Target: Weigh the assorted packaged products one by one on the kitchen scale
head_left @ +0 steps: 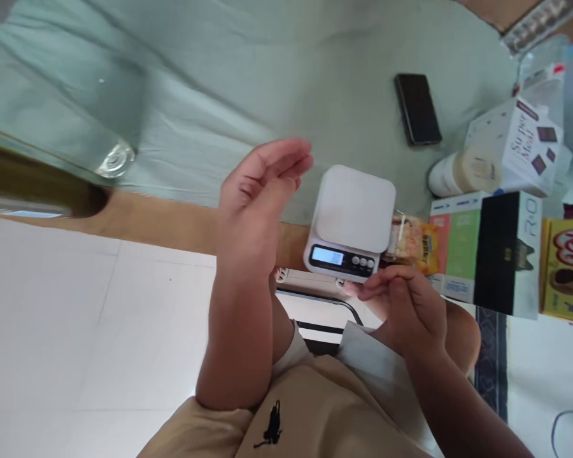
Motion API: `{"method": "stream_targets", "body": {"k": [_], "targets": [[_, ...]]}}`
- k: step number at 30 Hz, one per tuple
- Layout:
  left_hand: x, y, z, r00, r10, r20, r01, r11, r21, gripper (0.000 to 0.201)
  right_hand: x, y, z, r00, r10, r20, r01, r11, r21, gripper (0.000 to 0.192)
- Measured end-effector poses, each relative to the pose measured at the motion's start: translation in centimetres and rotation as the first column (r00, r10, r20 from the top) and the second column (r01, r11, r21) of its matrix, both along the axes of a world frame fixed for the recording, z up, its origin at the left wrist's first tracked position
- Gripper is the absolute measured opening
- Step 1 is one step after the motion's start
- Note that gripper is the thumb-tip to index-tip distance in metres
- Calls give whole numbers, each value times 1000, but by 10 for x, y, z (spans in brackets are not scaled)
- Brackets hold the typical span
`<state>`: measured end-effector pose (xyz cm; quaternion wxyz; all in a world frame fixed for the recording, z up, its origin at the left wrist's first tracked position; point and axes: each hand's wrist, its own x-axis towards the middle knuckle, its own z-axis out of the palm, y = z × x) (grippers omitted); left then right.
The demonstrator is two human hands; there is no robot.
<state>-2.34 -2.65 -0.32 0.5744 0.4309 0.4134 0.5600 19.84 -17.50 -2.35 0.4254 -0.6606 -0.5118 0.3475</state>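
A white digital kitchen scale sits at the table's front edge. Its small display is lit, but the digits are too blurred to read, and its platform is bare. To the left of the scale, my left hand is raised, fingers together and slightly cupped, thumb below them; nothing shows in it. My right hand is at the scale's lower right corner, fingers drawn together and thumb bent in. Whatever may be between those fingers is hidden, and I cannot tell whether they touch the scale.
Right of the scale lie a yellow snack packet, a black-and-white box and a yellow box. Behind stand a bottle, a white "Super Meal" box and a black phone. A dark green rounded object is at far left.
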Motion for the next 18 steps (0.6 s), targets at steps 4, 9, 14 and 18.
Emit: {"method": "stream_targets", "body": {"k": [4, 9, 14, 18], "targets": [[54, -10, 4, 930, -202, -308, 250, 960, 126, 27, 25, -20, -14, 970, -160, -182, 177, 981, 80, 23], [101, -21, -2, 468, -163, -869, 551, 822, 143, 51, 44, -23, -19, 947, -160, -280, 183, 982, 57, 35], [126, -18, -9, 354, -174, -919, 654, 749, 110, 75, 56, -23, -19, 939, -99, -331, 116, 993, 32, 37], [139, -12, -10, 348, -190, -918, 677, 729, 105, 75, 59, -26, -20, 926, -69, -372, 89, 995, 38, 41]]}}
